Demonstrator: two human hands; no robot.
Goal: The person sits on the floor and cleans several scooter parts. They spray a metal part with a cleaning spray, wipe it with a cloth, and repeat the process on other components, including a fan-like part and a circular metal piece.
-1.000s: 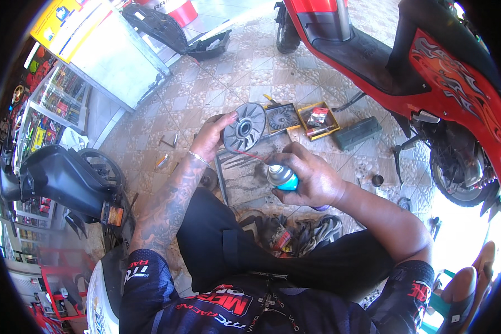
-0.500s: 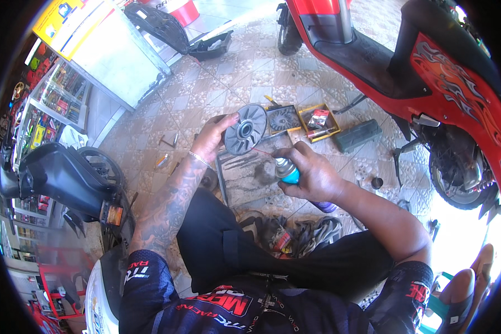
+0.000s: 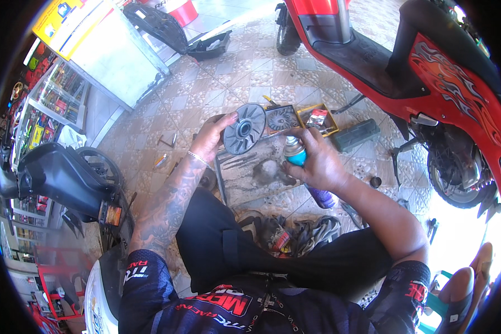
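Observation:
My left hand (image 3: 209,138) grips a grey, round pulley disc (image 3: 253,139) by its left edge, thumb on its face. The disc has radial fins and a raised hub with a hole, and its finned face is turned up toward me. To its right, my right hand (image 3: 327,168) is wrapped round a spray can (image 3: 295,158) with a teal upper part and a purple lower end. The index finger lies over the can's top, covering the nozzle. The can is tilted, its top toward the disc but not touching it. Below them lies a dirty tray (image 3: 245,189) with dark stains.
Beyond my hands sit a second finned disc (image 3: 282,118), a yellow tray (image 3: 333,123) with small packets and a dark green case (image 3: 359,135). A red scooter (image 3: 367,78) stands at right, a dark one (image 3: 67,172) at left. Rags (image 3: 317,234) lie between my legs.
My right hand and the spray can have shifted slightly right, away from the disc, and more of the can's purple end shows. The left hand with the disc has barely moved.

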